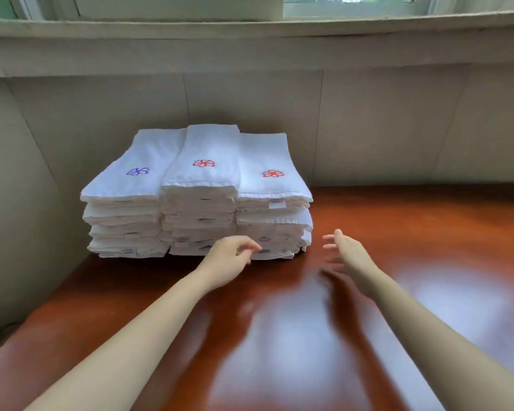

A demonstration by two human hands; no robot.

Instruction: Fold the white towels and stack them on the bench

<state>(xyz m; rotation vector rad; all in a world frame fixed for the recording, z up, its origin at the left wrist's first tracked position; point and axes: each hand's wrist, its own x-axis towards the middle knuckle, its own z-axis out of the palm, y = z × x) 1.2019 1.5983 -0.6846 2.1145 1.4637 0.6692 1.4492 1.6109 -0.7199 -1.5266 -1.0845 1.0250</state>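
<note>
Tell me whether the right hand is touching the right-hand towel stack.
Apart. The head view shows the right hand open beside the right towel stack, with a strip of brown bench between them.

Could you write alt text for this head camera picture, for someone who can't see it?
Two bare hands, the left hand and the right hand, reach empty toward three side-by-side stacks of folded white towels on a glossy reddish-brown bench. The top towels bear embroidered flowers, one purple, two red.
</note>
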